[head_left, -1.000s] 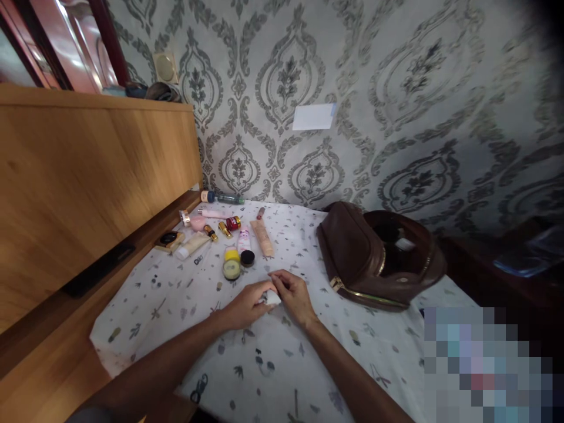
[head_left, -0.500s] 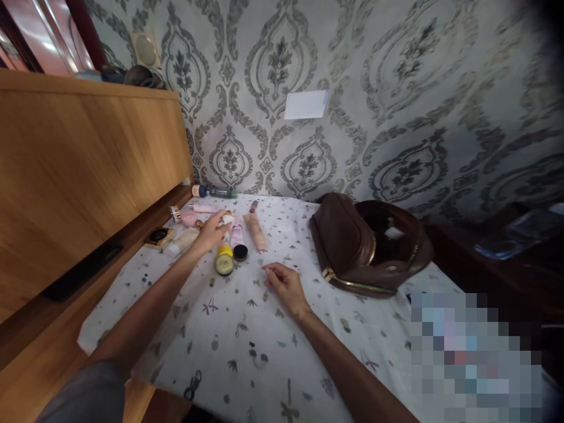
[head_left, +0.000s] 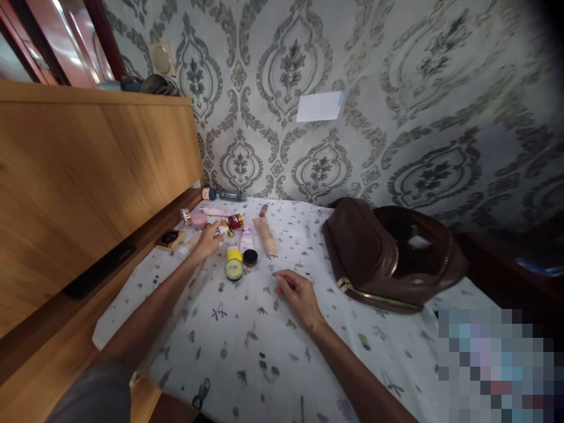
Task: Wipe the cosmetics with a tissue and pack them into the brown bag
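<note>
My left hand (head_left: pixel 208 241) is closed on a small white item with a gold part (head_left: pixel 222 230), among the cosmetics at the left back. Just right of it lie a red jar with a gold lid (head_left: pixel 235 221) and a white-and-pink tube (head_left: pixel 247 237). Nearer me are a yellow item (head_left: pixel 234 254), a round pale-green-topped jar (head_left: pixel 234 269) and a black round lid (head_left: pixel 250 257). A beige tube (head_left: pixel 265 236) lies beyond. My right hand (head_left: pixel 299 294) hovers over the cloth, its thumb and fingertips pressed together; anything between them is too small to make out.
A brown open bag (head_left: pixel 363 252) stands at the right. Along the left runs a wooden cabinet (head_left: pixel 101 158). Near it lie a pink jar (head_left: pixel 199 221), a compact (head_left: pixel 170 238) and a pink tube (head_left: pixel 217 211). Bottles (head_left: pixel 232 196) lie by the wall.
My left hand has drawn back slightly to the left, and the red jar now shows beside it. The whole view has shifted a little. My right hand keeps nearly the same pose.
</note>
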Available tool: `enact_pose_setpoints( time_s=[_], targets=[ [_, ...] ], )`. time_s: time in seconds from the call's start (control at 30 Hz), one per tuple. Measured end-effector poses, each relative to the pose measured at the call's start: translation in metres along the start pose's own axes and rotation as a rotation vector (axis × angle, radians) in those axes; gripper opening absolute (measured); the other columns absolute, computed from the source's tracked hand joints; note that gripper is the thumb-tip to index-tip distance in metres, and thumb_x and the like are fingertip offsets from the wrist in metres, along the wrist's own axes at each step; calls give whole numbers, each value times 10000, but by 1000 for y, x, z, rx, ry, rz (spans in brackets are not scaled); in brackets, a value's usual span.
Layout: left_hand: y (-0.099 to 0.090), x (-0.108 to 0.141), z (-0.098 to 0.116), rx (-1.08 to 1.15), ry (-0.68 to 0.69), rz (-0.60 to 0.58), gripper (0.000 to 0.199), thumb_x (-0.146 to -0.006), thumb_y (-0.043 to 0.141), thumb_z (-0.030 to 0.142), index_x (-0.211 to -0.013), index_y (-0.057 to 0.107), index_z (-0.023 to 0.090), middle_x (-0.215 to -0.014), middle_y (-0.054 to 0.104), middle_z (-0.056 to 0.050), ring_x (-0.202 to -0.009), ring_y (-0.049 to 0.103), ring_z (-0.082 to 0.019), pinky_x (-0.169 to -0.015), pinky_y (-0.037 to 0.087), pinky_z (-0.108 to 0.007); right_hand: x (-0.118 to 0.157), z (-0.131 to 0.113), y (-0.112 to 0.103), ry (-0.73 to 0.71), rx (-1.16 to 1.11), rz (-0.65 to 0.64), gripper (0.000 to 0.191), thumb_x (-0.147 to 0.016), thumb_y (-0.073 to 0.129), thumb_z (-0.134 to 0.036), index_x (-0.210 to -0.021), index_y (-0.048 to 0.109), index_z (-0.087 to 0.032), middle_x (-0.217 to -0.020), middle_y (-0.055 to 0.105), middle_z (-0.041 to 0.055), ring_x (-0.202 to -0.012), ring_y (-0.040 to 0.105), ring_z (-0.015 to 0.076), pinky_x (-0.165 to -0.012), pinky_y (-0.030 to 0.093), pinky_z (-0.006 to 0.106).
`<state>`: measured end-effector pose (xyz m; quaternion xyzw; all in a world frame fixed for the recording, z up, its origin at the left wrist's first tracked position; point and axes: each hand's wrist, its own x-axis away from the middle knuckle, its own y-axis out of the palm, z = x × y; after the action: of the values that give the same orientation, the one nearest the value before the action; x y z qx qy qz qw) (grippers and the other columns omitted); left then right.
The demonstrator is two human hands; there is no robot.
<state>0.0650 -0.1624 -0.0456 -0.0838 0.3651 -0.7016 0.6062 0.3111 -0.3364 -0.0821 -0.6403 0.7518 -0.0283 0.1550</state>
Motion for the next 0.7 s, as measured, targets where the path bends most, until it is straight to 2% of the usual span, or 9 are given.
enact_pose_setpoints(
  time_s=[0.13, 0.23, 0.37, 0.43, 0.53, 0.6, 0.7],
  targets=[
    [-15, -1, -11, -74, 27, 33, 86, -799, 551, 206, -876, 589, 198, -767, 634, -12, -729, 601, -205, -692, 490, -304, 0, 0, 0, 11, 0, 0, 394, -849, 572, -545, -849, 706, -174, -559, 591, 0, -516, 509, 158, -540, 410, 280],
    [-28, -5, -16, -148, 54, 81, 98, -772, 575, 168, -860, 599, 203, -851, 662, -41, -840, 609, -233, -810, 493, -350, 0, 0, 0, 16, 3, 0, 409, -845, 569, -549, -856, 707, -164, -565, 596, 6, -526, 514, 161, -544, 412, 282],
    [-49, -20, -20, -237, 55, 159, 189, -779, 558, 134, -952, 608, 192, -1033, 676, -87, -1026, 590, -266, -946, 453, -382, -1, 0, 0, 3, 20, -3, 413, -854, 556, -543, -854, 710, -160, -573, 600, 10, -551, 535, 167, -574, 423, 288],
    [-61, -31, -23, -275, 33, 193, 195, -791, 548, 143, -973, 605, 189, -1039, 673, -82, -1024, 588, -262, -940, 453, -370, -2, 1, 0, 4, 25, -2, 416, -855, 558, -545, -852, 711, -158, -569, 594, 7, -550, 532, 164, -578, 422, 286],
    [-75, -50, -28, -324, -15, 225, 154, -815, 531, 163, -951, 600, 186, -952, 674, -52, -922, 602, -236, -866, 471, -336, -1, 1, -1, 9, 23, -1, 430, -858, 564, -556, -858, 712, -152, -566, 584, 2, -557, 530, 160, -579, 420, 278],
    [-77, -62, -30, -346, -34, 227, 140, -835, 523, 177, -951, 601, 184, -929, 677, -45, -894, 607, -224, -836, 474, -319, -1, 0, -1, 24, 17, -7, 445, -861, 562, -567, -872, 714, -149, -570, 586, 2, -557, 528, 157, -573, 418, 273],
    [-70, -80, -31, -370, -39, 201, 150, -835, 540, 176, -964, 616, 185, -943, 694, -49, -896, 620, -219, -820, 477, -305, -1, -1, -2, 49, 16, -11, 462, -859, 563, -582, -892, 716, -147, -575, 594, 5, -552, 529, 157, -563, 417, 272]
  ],
)
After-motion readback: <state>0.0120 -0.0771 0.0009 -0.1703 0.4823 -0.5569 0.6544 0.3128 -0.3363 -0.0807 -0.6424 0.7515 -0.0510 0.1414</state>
